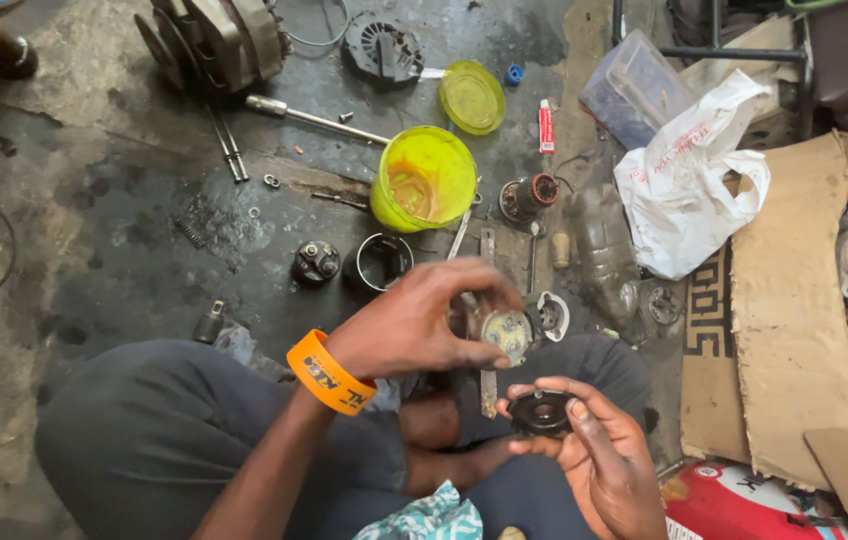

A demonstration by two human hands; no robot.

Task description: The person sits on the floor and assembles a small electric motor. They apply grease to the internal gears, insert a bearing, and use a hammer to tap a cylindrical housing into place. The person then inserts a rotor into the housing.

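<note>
Over the person's lap, between the knees, both hands work close together so that the small parts stay near the eyes and anything dropped lands on cloth, not on the oily floor [124, 230]. The left hand [414, 325], with an orange wristband [331, 373], is curled narrow, its fingertips pinching a small round metal part [507, 333] with a pale yellowish face; the face is turned up toward the camera, as if for a look. The right hand [599, 460] lies palm up just below it and cradles a black ring-shaped part [542, 411] in the fingers, the hole facing up. The two parts are near each other but apart.

On the floor ahead, things lie spread within arm's reach: a yellow plastic tub [424, 178] tilted on its side, open mouth toward the person, with its yellow lid [472, 97] set apart behind it; a metal ring [382, 262] and a small dark round part [316, 263] side by side; a long rod-shaped tool [316, 119]; a large ribbed machine housing [212, 40] at the far edge. To the right, a white plastic bag [684, 180] rests against torn cardboard [789, 300], which keeps other pieces off the grime.
</note>
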